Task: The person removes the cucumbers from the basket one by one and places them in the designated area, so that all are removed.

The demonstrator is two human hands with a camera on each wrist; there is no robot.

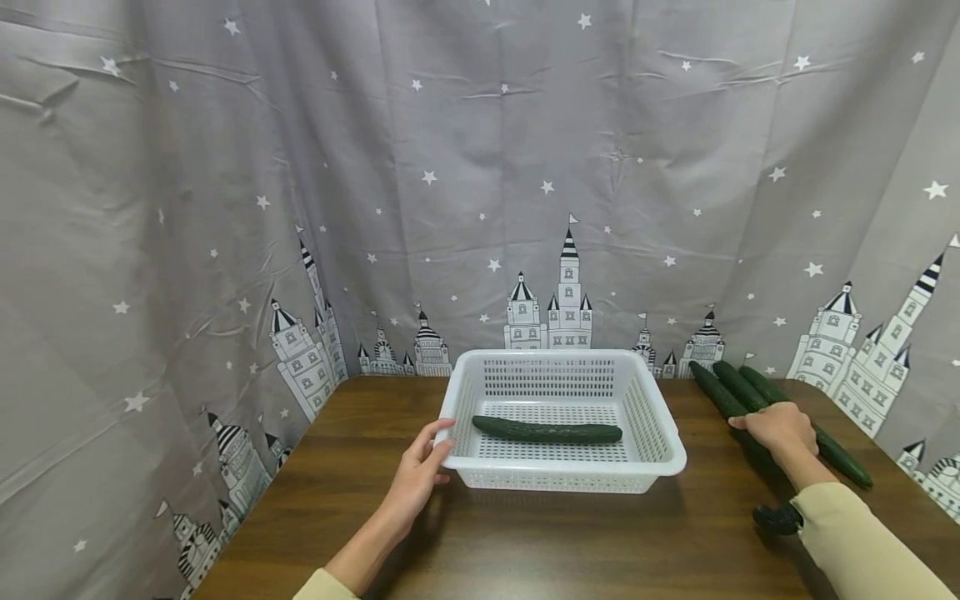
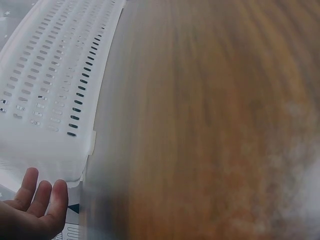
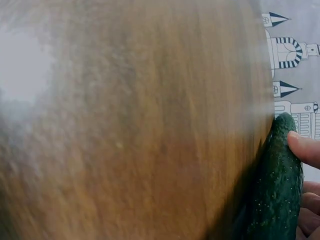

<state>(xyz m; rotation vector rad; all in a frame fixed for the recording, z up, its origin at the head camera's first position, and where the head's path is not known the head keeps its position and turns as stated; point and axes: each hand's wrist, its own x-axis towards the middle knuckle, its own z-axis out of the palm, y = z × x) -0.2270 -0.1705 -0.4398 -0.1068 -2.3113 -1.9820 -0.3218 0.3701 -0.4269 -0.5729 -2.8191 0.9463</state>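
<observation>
A white perforated plastic basket (image 1: 566, 468) stands on the table with one dark green cucumber lying across its floor. At its left side my left hand (image 1: 420, 462) grips the rim, thumb near the front corner. In the left wrist view three fingertips (image 2: 59, 192) show beside the basket wall (image 2: 55, 145). Far to the right, my right hand (image 1: 783, 429) grips a cucumber (image 3: 272, 185), thumb on one side and fingers on the other. Cucumbers lie side by side there, the rightmost (image 1: 843, 457) reaching past the hand. The hand covers part of them.
A brown wooden table (image 1: 540, 550) spreads under everything. Behind it hangs a grey curtain (image 1: 450, 125) with stars and castles, meeting the far edge. A dark rounded object (image 1: 776, 519) shows beside the right cuff.
</observation>
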